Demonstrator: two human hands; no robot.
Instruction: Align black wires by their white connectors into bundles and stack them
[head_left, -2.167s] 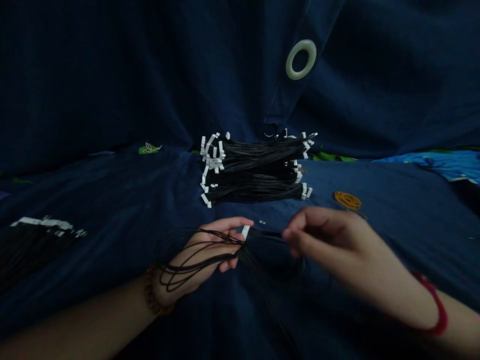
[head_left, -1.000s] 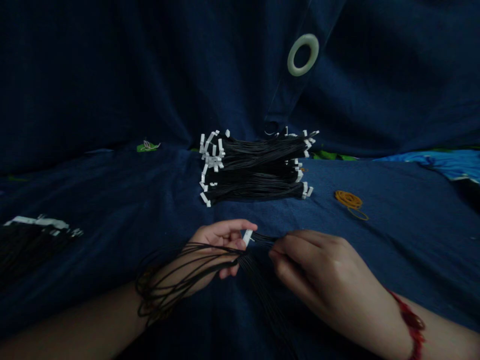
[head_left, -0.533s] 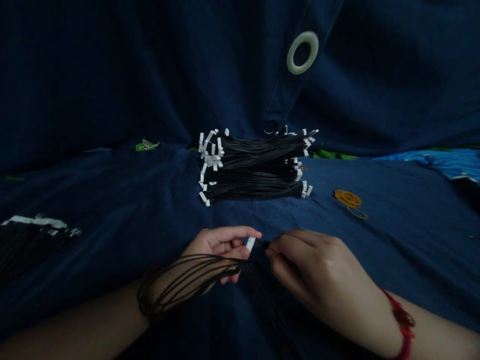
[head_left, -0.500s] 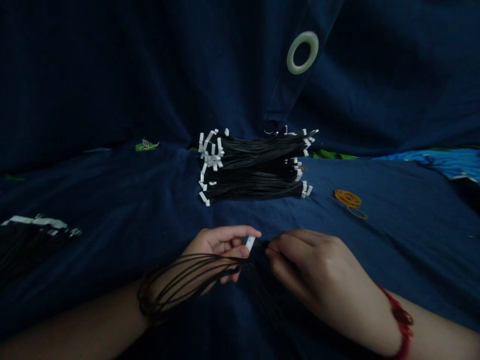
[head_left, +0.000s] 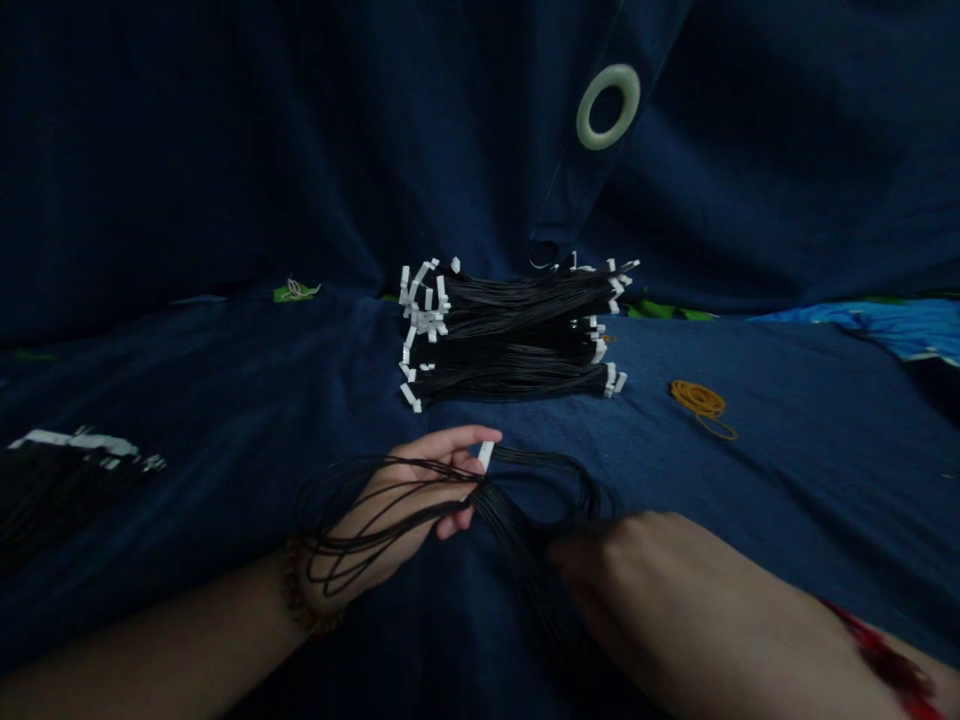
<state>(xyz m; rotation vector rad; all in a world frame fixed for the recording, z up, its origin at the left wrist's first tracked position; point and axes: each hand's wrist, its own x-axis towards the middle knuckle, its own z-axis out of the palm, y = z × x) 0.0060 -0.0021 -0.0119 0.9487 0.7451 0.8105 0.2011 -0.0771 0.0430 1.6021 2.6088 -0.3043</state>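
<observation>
My left hand [head_left: 409, 500] is closed on a bunch of thin black cords [head_left: 517, 500], pinching them by a small white tag [head_left: 486, 456] at its fingertips. The cords loop back over its wrist and spread out to the right. My right hand [head_left: 660, 590] is low and blurred just right of the loops, its fingers down among the hanging cord strands; whether it grips them is unclear. A stack of bundled black cords with white tags [head_left: 510, 335] lies on the blue cloth [head_left: 225, 400] just beyond both hands.
Orange rubber bands [head_left: 701, 402] lie to the right of the stack. Another heap of black cords with white tags [head_left: 75, 470] sits at the far left. A pale ring [head_left: 607, 92] is set in the hanging blue cloth behind.
My right hand has left the white tag and dropped down toward me along the cords. The cord loops have opened wider to the right. My left hand has risen slightly.
</observation>
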